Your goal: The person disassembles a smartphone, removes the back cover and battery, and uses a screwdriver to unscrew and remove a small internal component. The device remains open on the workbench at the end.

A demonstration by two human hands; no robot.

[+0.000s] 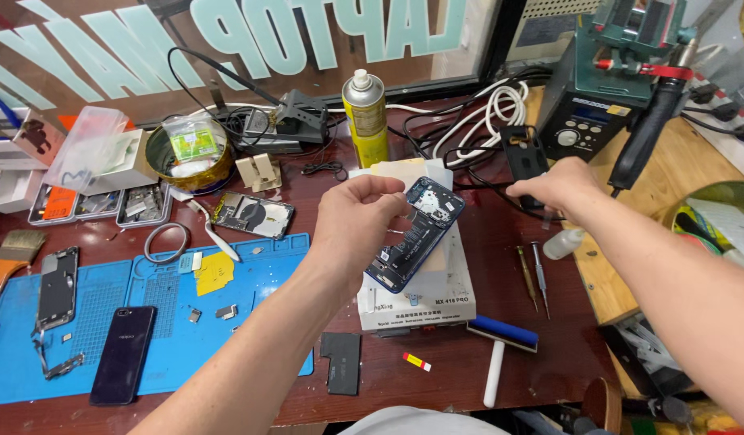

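Gripping opened phone (412, 234): left hand (357, 221); right hand (553, 187) loosely curled, empty, near yellow-labelled can (365, 119).

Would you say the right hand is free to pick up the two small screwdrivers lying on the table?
Probably yes. The right hand holds nothing visible, and the screwdrivers lie uncovered on the table just below it, with nothing between.

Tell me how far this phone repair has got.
Done: the blue phone is already opened, its internals exposed, and a second stripped phone lies by the blue mat. In hand: the left hand holds the blue phone over the white heating machine; the right hand reaches toward a black holder. Left: no back cover is on it; screwdrivers lie unused.
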